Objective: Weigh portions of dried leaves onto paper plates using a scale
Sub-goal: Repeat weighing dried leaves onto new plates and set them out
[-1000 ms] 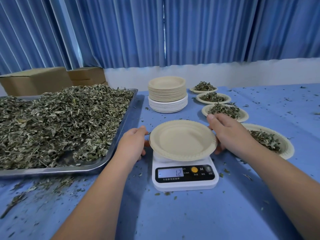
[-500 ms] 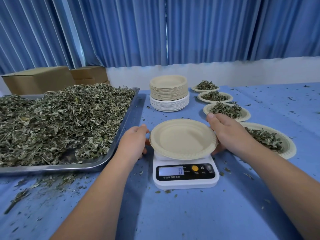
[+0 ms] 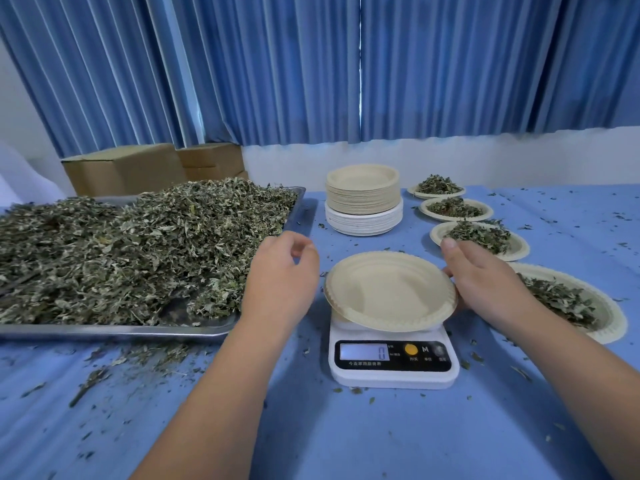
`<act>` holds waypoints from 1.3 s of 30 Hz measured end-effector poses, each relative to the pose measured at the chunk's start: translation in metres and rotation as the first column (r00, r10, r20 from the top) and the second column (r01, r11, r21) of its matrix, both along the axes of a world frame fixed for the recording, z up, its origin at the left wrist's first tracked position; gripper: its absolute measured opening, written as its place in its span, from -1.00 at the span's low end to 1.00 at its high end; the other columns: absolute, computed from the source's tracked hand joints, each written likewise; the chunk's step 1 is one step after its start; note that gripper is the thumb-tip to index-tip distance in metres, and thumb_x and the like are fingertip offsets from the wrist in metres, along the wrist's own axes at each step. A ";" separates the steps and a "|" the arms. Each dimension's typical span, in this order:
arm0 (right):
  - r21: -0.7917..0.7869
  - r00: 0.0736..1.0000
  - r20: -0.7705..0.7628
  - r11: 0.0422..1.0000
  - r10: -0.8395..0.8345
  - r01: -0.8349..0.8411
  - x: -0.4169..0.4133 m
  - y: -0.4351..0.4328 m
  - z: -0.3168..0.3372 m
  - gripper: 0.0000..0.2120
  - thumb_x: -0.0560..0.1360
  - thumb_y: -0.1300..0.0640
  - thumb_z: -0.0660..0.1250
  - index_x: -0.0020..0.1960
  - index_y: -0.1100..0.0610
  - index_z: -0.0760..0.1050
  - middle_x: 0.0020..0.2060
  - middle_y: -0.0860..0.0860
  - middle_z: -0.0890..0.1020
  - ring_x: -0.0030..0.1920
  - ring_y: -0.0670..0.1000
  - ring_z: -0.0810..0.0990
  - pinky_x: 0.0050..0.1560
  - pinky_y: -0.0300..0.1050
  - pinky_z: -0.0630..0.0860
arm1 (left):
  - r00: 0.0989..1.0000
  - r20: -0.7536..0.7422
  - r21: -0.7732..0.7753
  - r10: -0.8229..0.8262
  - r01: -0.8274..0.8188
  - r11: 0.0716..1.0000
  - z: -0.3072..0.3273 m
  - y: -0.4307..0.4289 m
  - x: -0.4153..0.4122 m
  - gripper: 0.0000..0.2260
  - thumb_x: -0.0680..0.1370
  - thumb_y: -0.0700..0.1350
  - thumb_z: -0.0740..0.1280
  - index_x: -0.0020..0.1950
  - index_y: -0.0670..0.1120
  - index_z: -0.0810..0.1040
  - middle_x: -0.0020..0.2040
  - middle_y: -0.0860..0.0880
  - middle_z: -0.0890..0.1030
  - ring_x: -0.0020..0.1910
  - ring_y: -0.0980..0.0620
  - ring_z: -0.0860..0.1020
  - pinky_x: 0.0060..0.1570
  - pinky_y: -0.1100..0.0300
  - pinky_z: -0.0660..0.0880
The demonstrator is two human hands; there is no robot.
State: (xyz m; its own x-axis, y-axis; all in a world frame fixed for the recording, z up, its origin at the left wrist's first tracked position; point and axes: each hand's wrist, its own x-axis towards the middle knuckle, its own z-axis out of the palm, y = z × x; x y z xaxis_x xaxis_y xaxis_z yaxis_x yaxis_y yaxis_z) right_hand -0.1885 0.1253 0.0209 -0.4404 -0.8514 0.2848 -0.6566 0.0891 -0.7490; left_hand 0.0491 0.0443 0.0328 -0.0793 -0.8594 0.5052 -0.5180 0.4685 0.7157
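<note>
An empty tan paper plate (image 3: 388,289) lies on the white scale (image 3: 393,362), whose display reads 0. My right hand (image 3: 485,275) rests against the plate's right rim, thumb under the edge. My left hand (image 3: 282,271) hovers between the plate and the steel tray (image 3: 114,330), fingers loosely curled and holding nothing. The tray holds a big heap of dried leaves (image 3: 114,247).
A stack of paper plates (image 3: 363,199) stands behind the scale. Several plates with leaf portions (image 3: 481,235) run along the right, the nearest (image 3: 581,303) beside my right forearm. Cardboard boxes (image 3: 138,168) sit behind the tray. Leaf crumbs litter the blue cloth.
My left hand has left the plate's left rim and moved up and left toward the tray. The scale reading went from 12 to 0. My right hand stays at the rim.
</note>
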 end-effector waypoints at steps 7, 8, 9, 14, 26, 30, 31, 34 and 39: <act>0.051 0.999 -0.029 0.998 0.046 -0.044 -0.003 -0.005 -0.002 -0.60 0.60 -0.24 -0.02 0.05 0.02 0.42 -0.11 -0.08 0.52 -0.03 0.01 0.48 -0.14 -0.07 0.30 | 0.810 0.586 0.178 0.008 -0.138 0.974 0.006 -0.053 0.061 -0.58 0.63 0.24 0.02 0.39 0.12 0.40 0.41 -0.05 0.34 0.39 -0.11 0.35 0.36 -0.12 0.26; 0.053 0.998 -0.032 0.997 0.051 -0.050 -0.004 -0.005 -0.002 -0.60 0.60 -0.24 -0.02 0.05 0.02 0.41 -0.13 -0.09 0.50 -0.04 0.01 0.47 -0.16 -0.07 0.29 | 0.775 0.626 0.262 -0.082 -0.110 0.959 0.004 -0.056 0.065 -0.51 0.62 0.27 -0.04 0.46 0.12 0.33 0.48 -0.04 0.27 0.45 -0.09 0.28 0.41 -0.12 0.19; 0.052 0.998 -0.033 0.997 0.059 -0.057 -0.004 -0.005 -0.003 -0.60 0.60 -0.25 -0.02 0.03 0.02 0.41 -0.15 -0.10 0.49 -0.07 0.00 0.47 -0.20 -0.09 0.29 | 0.756 0.636 0.338 -0.153 -0.094 0.937 0.003 -0.058 0.069 -0.47 0.61 0.29 -0.08 0.48 0.09 0.32 0.51 -0.05 0.26 0.47 -0.08 0.26 0.41 -0.05 0.17; 0.018 0.997 -0.007 0.997 0.077 -0.077 -0.006 -0.005 -0.003 -0.61 0.59 -0.25 -0.01 -0.02 0.02 0.42 -0.13 -0.09 0.52 -0.07 -0.04 0.48 -0.16 -0.09 0.31 | 0.753 0.646 0.319 -0.127 -0.115 0.941 0.005 -0.052 0.085 -0.28 0.48 0.42 -0.13 0.27 0.00 0.55 0.21 -0.06 0.59 0.16 -0.04 0.54 0.12 0.12 0.40; 0.035 0.996 -0.008 0.996 0.088 -0.087 -0.007 -0.006 -0.003 -0.60 0.59 -0.25 -0.01 -0.03 0.03 0.41 -0.13 -0.05 0.50 0.00 0.05 0.48 -0.05 -0.04 0.31 | 0.776 0.562 0.475 -0.286 -0.020 0.880 0.003 -0.030 0.098 -0.25 0.40 0.48 -0.09 0.50 0.19 0.28 0.50 0.10 0.31 0.47 0.00 0.28 0.39 0.08 0.16; 0.047 0.996 -0.015 0.995 0.086 -0.086 -0.007 -0.006 -0.004 -0.59 0.59 -0.26 -0.01 0.05 0.02 0.42 -0.03 -0.02 0.52 0.05 0.05 0.47 -0.02 -0.04 0.30 | 0.713 0.650 0.358 -0.263 0.018 0.933 -0.002 -0.019 0.099 -0.44 0.59 0.29 0.05 0.47 0.03 0.36 0.43 0.03 0.43 0.37 0.00 0.40 0.27 0.17 0.27; 0.050 0.996 -0.021 0.995 0.085 -0.084 -0.006 -0.006 -0.004 -0.58 0.59 -0.26 -0.01 0.06 0.02 0.43 -0.01 -0.01 0.52 0.06 0.06 0.47 -0.01 -0.04 0.30 | 0.711 0.655 0.336 -0.256 0.029 0.941 -0.002 -0.016 0.099 -0.48 0.60 0.26 0.05 0.42 -0.01 0.42 0.35 0.01 0.51 0.29 -0.01 0.47 0.21 0.16 0.32; 0.051 0.996 -0.022 0.995 0.082 -0.081 -0.005 -0.005 -0.004 -0.59 0.58 -0.26 -0.01 0.08 0.01 0.42 0.01 -0.01 0.53 0.07 0.05 0.47 0.00 -0.04 0.30 | 0.708 0.663 0.286 -0.243 0.061 0.956 -0.003 -0.008 0.099 -0.61 0.62 0.22 0.06 0.13 0.01 0.55 0.01 0.02 0.61 -0.04 0.07 0.54 0.01 0.10 0.45; 0.042 0.996 -0.009 0.995 0.088 -0.087 -0.005 -0.004 -0.004 -0.58 0.59 -0.25 -0.01 0.09 0.03 0.43 -0.01 -0.02 0.53 0.05 0.04 0.48 -0.02 -0.04 0.31 | 0.745 0.635 0.256 -0.206 0.048 0.965 -0.005 -0.007 0.104 -0.63 0.57 0.25 0.17 -0.18 -0.02 0.46 -0.36 0.04 0.47 -0.42 0.10 0.39 -0.37 0.16 0.27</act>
State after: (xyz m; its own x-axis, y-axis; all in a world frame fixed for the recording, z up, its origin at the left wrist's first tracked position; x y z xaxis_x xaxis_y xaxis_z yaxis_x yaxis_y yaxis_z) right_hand -0.1936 0.1215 0.0168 -0.3605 -0.8977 0.2532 -0.6716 0.0614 -0.7384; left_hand 0.1532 0.0375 0.0281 -0.4369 -0.8941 0.0979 -0.8395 0.4445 0.3125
